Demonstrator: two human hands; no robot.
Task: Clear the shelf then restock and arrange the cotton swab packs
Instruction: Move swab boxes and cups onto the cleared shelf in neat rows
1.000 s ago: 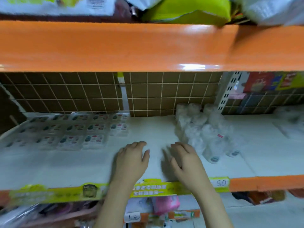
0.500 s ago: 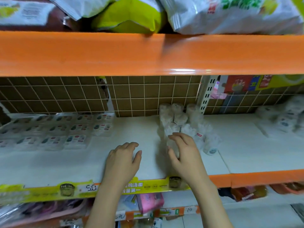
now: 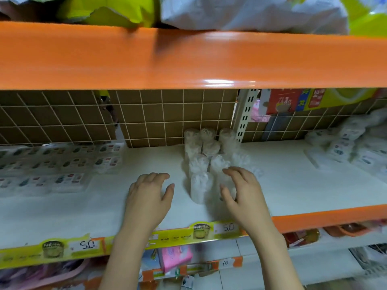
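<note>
Resting flat on the white shelf (image 3: 282,185), your left hand (image 3: 149,197) has its fingers (image 3: 156,177) spread and released, holding nothing. Your right hand (image 3: 243,191) curls its fingers (image 3: 232,171) round a cotton swab pack (image 3: 227,185) just beside the left hand; whether they truly grasp it you cannot tell. Another upright pack (image 3: 200,189) stands between your hands, with the cluster of packs (image 3: 209,147) running back behind it. Farther left of your fingers lie flat boxed items (image 3: 62,164); farther right, more white packs (image 3: 351,147).
</note>
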